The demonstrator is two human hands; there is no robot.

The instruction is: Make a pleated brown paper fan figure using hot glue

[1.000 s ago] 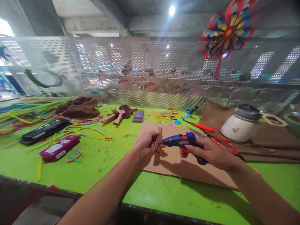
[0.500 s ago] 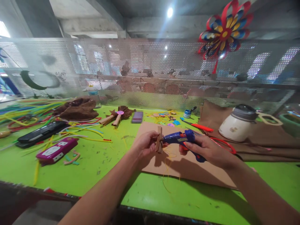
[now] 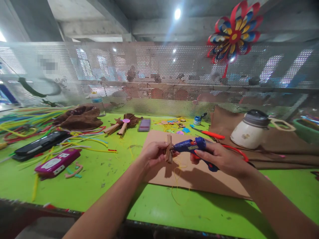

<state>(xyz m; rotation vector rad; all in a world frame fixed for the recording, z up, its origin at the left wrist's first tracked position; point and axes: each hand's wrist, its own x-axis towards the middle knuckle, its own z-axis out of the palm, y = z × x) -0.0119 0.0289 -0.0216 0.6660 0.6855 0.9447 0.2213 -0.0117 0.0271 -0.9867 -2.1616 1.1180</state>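
My left hand (image 3: 155,154) is closed around a small brown paper piece (image 3: 169,149), held upright above a brown board (image 3: 199,177). In my right hand (image 3: 216,155) is a blue glue gun (image 3: 190,146), pointing left with its nozzle against or very close to the brown piece. My fingers wrap its handle, one of them by the orange trigger. Thin yellow strands (image 3: 177,172) hang or lie below the piece, over the board. The fingertips behind the brown piece are partly hidden.
On the green table (image 3: 99,186) lie a purple case (image 3: 57,163), a black case (image 3: 41,145), brown paper figures (image 3: 122,125) and colourful scraps (image 3: 174,123). Pliers with red handles (image 3: 213,134), brown cloth (image 3: 281,152) and a white jug (image 3: 249,131) are at right.
The whole view has shifted slightly, so the surroundings sit a little further left. Both hands keep the same hold, with the glue gun still at the brown piece.
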